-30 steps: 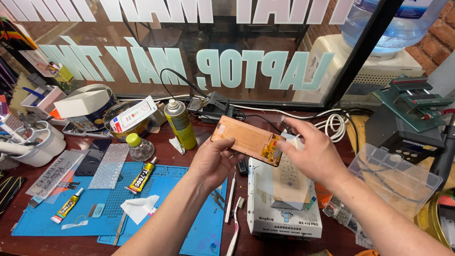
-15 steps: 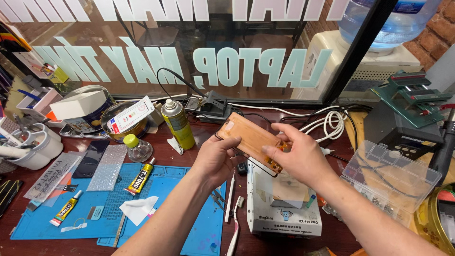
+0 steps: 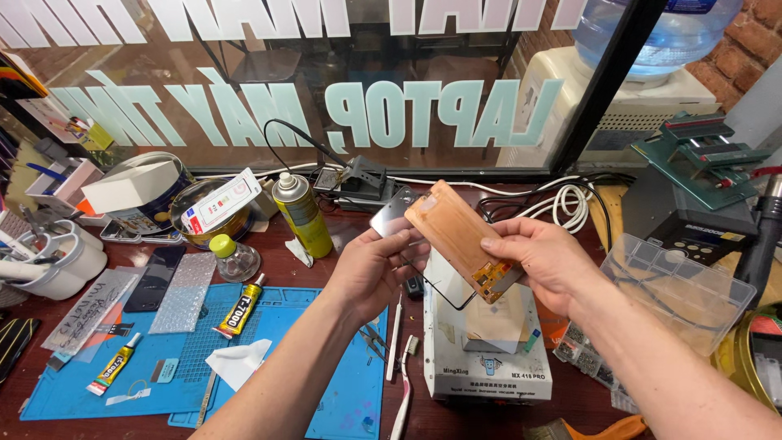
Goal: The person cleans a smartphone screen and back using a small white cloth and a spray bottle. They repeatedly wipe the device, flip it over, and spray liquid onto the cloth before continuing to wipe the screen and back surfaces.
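CHANGE: copper-backed phone screen panel (image 3: 456, 236) now tilted, glass sheet (image 3: 395, 216) parting behind it | HANDS: right hand (image 3: 542, 261) pinches panel; left hand (image 3: 375, 269) grips glass | WHERE: above white heating plate (image 3: 489, 367) on tabletop (image 3: 586, 399) | MEANING: separation seems underway.

Left hand (image 3: 376, 269) and right hand (image 3: 547, 261) raised, fingers pinched closed.

water jug (image 3: 652, 33) cut off at top edge, left fingers (image 3: 411, 244) partly behind the copper-backed panel (image 3: 460, 236), orange tool (image 3: 607, 428) cropped below
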